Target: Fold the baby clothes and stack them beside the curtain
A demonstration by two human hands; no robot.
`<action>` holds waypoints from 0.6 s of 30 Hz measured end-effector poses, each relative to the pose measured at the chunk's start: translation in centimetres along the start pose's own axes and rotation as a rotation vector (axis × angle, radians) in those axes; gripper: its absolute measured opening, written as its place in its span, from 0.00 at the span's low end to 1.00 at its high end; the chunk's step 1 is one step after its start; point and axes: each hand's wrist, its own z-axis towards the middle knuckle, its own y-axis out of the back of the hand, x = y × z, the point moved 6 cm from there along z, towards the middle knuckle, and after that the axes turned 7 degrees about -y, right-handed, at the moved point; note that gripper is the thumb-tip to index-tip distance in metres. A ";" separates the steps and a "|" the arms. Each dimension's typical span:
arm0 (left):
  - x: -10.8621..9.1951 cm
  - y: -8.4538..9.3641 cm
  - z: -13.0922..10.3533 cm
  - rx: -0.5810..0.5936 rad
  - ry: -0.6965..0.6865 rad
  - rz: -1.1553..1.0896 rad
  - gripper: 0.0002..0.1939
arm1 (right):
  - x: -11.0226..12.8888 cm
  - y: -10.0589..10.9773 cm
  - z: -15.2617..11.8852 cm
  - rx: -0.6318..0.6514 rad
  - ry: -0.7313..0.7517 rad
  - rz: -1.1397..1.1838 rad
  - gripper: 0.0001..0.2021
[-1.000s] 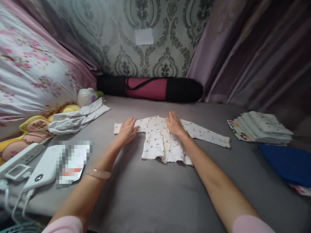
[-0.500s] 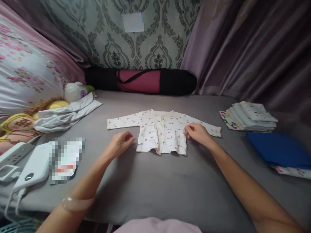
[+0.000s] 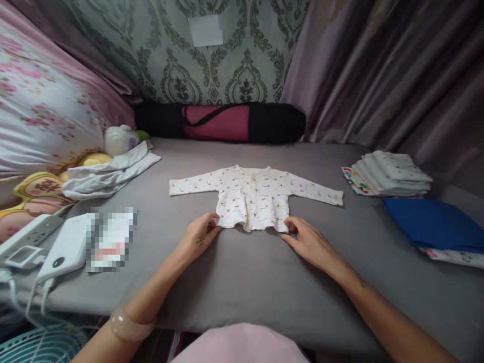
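A small white baby shirt [image 3: 251,199] with a scattered print and a buttoned front lies face up, its sleeves spread to both sides. My left hand [image 3: 200,233] is at the shirt's lower left corner, thumb and fingers closing on the hem. At the lower right corner, my right hand [image 3: 304,236] pinches the hem between thumb and fingers. The hem is wavy between the two hands. A clear bangle [image 3: 132,325] circles my left forearm.
Folded cloths [image 3: 393,174] are stacked at right, behind a blue folded fabric [image 3: 434,224]. Left are white garments [image 3: 113,174], a power bank [image 3: 68,247], a power strip [image 3: 32,234] and a blurred packet [image 3: 111,239]. A black and red long bag [image 3: 215,121] lies along the wall.
My left hand has moved right onto the shirt's lower left corner. My right hand has come down from the shirt's right side to its lower right corner.
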 end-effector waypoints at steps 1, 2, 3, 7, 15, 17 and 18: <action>-0.1 -0.1 0.1 -0.001 -0.018 0.026 0.11 | 0.0 0.0 -0.1 0.000 0.026 -0.014 0.11; -0.1 -0.2 0.2 0.000 -0.042 0.054 0.10 | 0.1 0.0 -0.1 -0.004 0.050 -0.035 0.10; -0.2 -0.3 0.2 0.005 -0.070 0.083 0.10 | 0.1 0.0 -0.2 -0.012 0.073 -0.064 0.11; -0.7 0.0 0.2 0.012 -0.174 0.203 0.12 | 0.5 -0.3 -0.6 -0.029 0.162 -0.212 0.13; -0.7 0.2 0.3 0.111 -0.307 0.213 0.15 | 0.5 0.3 -0.1 0.103 0.265 -0.109 0.12; -1.0 0.2 0.5 0.125 -0.344 0.235 0.17 | 0.5 0.3 0.1 0.100 0.287 -0.097 0.13; -1.2 0.3 0.6 0.133 -0.354 0.252 0.17 | 0.6 0.4 0.1 0.089 0.296 -0.096 0.13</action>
